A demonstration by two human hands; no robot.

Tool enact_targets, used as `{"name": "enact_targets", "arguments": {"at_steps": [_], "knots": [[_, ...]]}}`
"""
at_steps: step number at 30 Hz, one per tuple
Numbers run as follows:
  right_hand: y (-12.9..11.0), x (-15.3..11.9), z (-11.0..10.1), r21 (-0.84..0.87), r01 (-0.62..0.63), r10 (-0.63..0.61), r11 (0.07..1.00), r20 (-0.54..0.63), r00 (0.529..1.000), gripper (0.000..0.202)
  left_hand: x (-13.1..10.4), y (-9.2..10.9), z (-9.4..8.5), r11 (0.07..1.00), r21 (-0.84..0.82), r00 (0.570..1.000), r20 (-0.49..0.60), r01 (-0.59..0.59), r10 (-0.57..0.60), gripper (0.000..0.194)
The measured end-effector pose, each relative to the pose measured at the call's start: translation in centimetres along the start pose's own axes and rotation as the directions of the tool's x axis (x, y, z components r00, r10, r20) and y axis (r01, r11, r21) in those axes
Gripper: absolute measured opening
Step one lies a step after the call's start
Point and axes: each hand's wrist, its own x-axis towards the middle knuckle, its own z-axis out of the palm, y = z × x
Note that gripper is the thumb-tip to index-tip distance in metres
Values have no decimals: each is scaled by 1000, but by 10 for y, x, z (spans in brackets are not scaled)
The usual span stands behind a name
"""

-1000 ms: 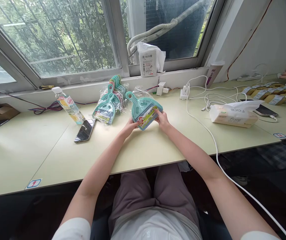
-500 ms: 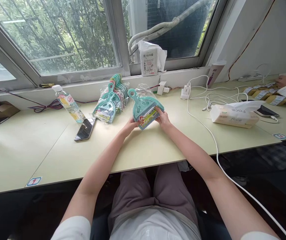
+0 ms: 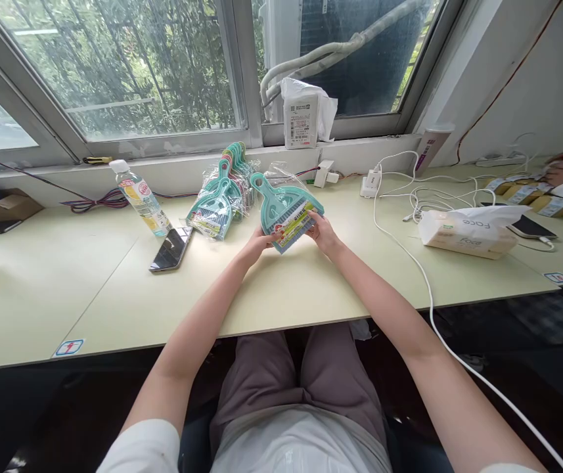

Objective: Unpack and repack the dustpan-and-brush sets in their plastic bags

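Though its label is too small to read and its clear wrap blurs the bristles, a teal dustpan set point(image 3: 286, 213) is pinched at its lower corners by the left hand point(image 3: 257, 242) and right hand point(image 3: 323, 233), tilted just above the desk point(image 3: 113, 289), near a stack point(image 3: 222, 197) of others.

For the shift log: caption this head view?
Both hands, left hand and right hand, hold a bagged teal dustpan set above the table.
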Motion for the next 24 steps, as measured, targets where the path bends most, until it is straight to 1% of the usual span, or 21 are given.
{"name": "enact_targets", "arguments": {"at_steps": [3,5,6,8,10,13,15,17,20,23,24], "knots": [[2,-1,0,-68,-47,56,997,143,988,26,3,-1,-9,1000,-15,1000,-10,22,-22,68],[3,-2,0,-102,-73,92,992,199,976,26,3,0,-13,1000,-3,1000,-10,16,-16,66],[4,-3,0,-111,-80,102,991,207,973,25,2,1,-14,1000,21,1000,-10,16,-15,65],[5,-3,0,-115,-72,93,991,199,976,24,-1,5,-14,995,99,1000,-8,22,-21,64],[6,-3,0,-108,-33,53,994,189,980,26,-4,9,-10,984,176,1000,-10,26,-25,64],[6,-2,-1,-68,42,-29,997,185,982,32,-6,15,-2,976,216,1000,-29,4,2,66],[7,-2,1,-39,70,-63,997,173,983,34,-6,15,3,982,187,997,-66,-27,40,66],[8,-4,4,-21,82,-78,996,153,985,35,-6,13,8,992,121,993,-106,-42,55,64],[10,-8,10,10,106,-107,994,115,988,34,-4,7,13,1000,14,984,-177,-15,18,59],[10,-12,16,37,120,-122,992,67,990,32,-3,3,18,999,-32,956,-294,-19,9,53],[10,-13,17,43,119,-121,992,52,991,32,-3,3,19,999,-41,952,-307,-18,5,52]]}}
